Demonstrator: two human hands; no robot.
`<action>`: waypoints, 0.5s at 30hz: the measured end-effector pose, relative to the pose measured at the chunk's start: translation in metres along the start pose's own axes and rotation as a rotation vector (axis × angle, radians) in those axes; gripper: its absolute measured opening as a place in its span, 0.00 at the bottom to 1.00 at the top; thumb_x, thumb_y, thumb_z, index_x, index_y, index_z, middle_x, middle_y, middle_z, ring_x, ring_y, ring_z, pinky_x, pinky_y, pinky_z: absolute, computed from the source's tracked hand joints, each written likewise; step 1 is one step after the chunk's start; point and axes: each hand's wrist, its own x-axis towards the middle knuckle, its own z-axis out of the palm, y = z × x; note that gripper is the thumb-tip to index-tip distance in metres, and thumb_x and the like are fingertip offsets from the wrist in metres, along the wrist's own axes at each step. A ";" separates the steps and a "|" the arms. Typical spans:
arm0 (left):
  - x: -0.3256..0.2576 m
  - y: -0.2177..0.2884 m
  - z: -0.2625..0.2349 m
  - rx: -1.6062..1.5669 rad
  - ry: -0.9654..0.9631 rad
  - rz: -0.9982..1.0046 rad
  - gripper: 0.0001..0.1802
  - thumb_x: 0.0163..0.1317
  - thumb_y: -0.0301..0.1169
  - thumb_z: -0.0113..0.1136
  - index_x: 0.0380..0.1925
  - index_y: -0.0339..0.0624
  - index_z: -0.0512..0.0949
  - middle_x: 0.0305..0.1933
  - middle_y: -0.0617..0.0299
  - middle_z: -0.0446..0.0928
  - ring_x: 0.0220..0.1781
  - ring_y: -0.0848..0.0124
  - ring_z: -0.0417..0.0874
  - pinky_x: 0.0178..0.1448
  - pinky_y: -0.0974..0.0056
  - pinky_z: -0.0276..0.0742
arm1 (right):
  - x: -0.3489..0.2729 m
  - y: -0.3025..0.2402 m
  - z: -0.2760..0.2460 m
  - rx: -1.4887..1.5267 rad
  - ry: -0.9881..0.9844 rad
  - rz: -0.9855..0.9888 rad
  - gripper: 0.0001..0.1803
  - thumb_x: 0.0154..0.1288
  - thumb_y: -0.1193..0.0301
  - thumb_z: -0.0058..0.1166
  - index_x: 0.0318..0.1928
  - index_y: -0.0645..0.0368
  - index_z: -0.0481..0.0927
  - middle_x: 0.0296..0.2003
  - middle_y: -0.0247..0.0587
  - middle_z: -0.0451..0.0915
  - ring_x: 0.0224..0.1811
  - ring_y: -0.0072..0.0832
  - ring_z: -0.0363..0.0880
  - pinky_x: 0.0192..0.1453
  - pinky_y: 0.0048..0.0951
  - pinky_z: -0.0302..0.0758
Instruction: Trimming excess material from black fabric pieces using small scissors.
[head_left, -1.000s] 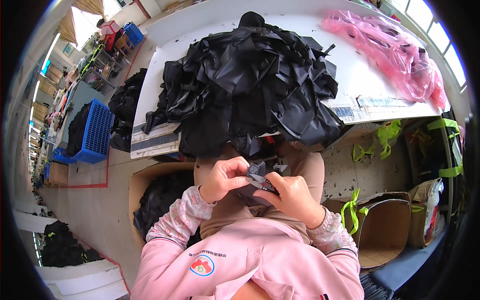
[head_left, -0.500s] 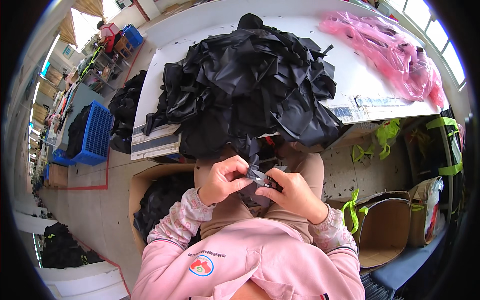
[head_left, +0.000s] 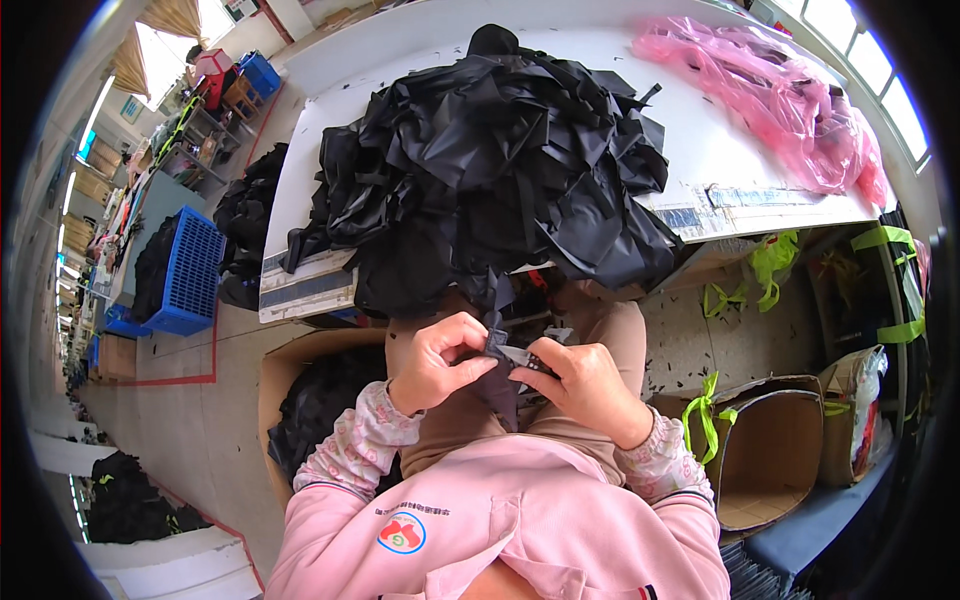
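Observation:
Over my lap, my left hand (head_left: 440, 362) is closed, pinching a narrow black strap (head_left: 496, 338) between thumb and fingers. The strap hangs down from the black fabric heap above it. Close on its right, my right hand (head_left: 588, 388) is wrapped round a pair of thread snips (head_left: 517, 355) with metal blades. The tips point left and lie at the strap by my left fingertips; whether they touch it I cannot tell. Part of the snips' handle is hidden in my right fingers. A large heap of black fabric pieces (head_left: 490, 150) covers the table's middle and droops over its near edge.
The white table (head_left: 310, 150) spans ahead, with pink plastic wrapping (head_left: 760, 90) at its right. Beside my left leg stands a cardboard box (head_left: 275, 385) of black pieces; another box (head_left: 770, 460) is at right. A blue crate (head_left: 190, 270) sits on the left.
The snips' blades have shifted slightly left and now lie closer to the strap at my left fingertips. My left hand keeps its pinch. The view has shifted a little.

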 end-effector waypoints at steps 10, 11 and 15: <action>-0.172 -0.113 -0.183 1.041 0.133 -0.395 0.10 0.45 0.32 0.66 0.23 0.37 0.79 0.30 0.50 0.78 0.34 0.55 0.80 0.40 0.58 0.76 | -0.021 0.046 0.012 0.054 0.011 0.188 0.17 0.62 0.61 0.61 0.37 0.62 0.72 0.22 0.50 0.78 0.25 0.51 0.78 0.27 0.41 0.72; -0.225 -0.152 -0.209 1.237 -0.245 -0.744 0.16 0.45 0.40 0.67 0.29 0.39 0.84 0.34 0.47 0.81 0.38 0.52 0.82 0.46 0.54 0.78 | -0.018 0.047 0.017 0.070 0.006 0.200 0.17 0.62 0.63 0.62 0.38 0.63 0.72 0.22 0.52 0.77 0.25 0.52 0.77 0.27 0.40 0.71; -0.284 -0.201 -0.190 0.955 -0.812 -1.131 0.36 0.51 0.59 0.65 0.39 0.32 0.83 0.40 0.46 0.83 0.45 0.52 0.83 0.54 0.54 0.75 | -0.016 0.059 0.038 0.018 -0.038 0.272 0.18 0.63 0.62 0.60 0.42 0.62 0.70 0.24 0.54 0.78 0.28 0.55 0.78 0.29 0.45 0.72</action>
